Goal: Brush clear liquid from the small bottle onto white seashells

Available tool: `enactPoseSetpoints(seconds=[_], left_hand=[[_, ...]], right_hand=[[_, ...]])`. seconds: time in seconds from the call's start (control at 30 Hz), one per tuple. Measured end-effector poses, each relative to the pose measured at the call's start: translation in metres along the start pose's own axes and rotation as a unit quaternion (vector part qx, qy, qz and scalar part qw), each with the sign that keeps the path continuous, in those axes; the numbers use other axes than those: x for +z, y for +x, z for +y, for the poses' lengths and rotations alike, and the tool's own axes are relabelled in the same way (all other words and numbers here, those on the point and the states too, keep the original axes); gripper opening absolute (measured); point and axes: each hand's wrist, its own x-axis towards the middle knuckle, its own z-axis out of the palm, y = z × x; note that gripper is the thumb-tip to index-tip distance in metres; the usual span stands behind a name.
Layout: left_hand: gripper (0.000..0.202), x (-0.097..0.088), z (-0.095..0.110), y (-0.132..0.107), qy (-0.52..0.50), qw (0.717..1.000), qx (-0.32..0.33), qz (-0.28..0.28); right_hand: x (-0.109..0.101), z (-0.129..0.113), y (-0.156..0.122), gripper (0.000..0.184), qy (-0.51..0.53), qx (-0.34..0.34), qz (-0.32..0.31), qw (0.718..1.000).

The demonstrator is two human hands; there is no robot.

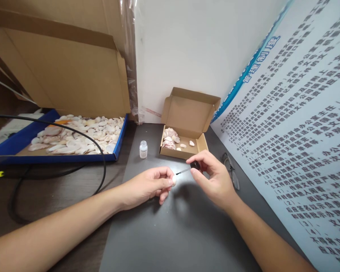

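My left hand (149, 186) pinches a small white shell (174, 180) between thumb and fingers, just above the dark grey mat (170, 234). My right hand (212, 175) grips a thin brush by its black cap (195, 165), and the brush tip touches the shell. A small clear bottle (143, 149) stands uncapped on the mat beyond my left hand. Behind the hands sits a small open cardboard box (187, 130) with a few shells inside.
A blue-edged tray (53, 156) full of pale shells lies at the left under a large cardboard flap. A black cable (102, 151) loops across the desk. Glasses (231, 170) lie at my right, beside a leaning printed poster (300, 124).
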Motion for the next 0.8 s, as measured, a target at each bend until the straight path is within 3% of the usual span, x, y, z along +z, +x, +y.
enactPoseSetpoints(seconds=[0.13,0.3,0.43,0.6,0.73,0.8], left_hand=[[0.035,-0.0003,-0.0004,-0.0003,0.000,1.000,-0.005,0.000],[0.033,-0.0007,0.0002,-0.0002,0.000,1.000,-0.004,-0.001],[0.031,-0.0008,0.0009,0.0002,0.002,1.000,-0.007,-0.005],[0.030,0.0005,0.0018,-0.0007,-0.002,1.000,-0.002,0.000],[0.028,0.0014,0.0022,-0.0019,-0.002,1.000,-0.005,0.003],[0.026,0.0014,0.0019,-0.0022,-0.002,1.000,-0.005,0.005]], right_hand=[[0.0001,0.0016,-0.0002,0.014,0.052,0.002,-0.015,0.999],[0.0004,0.0015,-0.0006,0.014,-0.003,0.003,-0.007,1.000],[-0.0001,0.0019,-0.0006,0.015,0.045,-0.004,-0.019,0.999],[0.0008,0.0007,-0.0004,0.015,-0.018,-0.013,-0.002,1.000],[0.0009,0.0003,-0.0008,0.015,0.042,-0.019,-0.020,0.999],[0.0011,0.0004,-0.0008,0.015,0.023,-0.017,-0.018,0.999]])
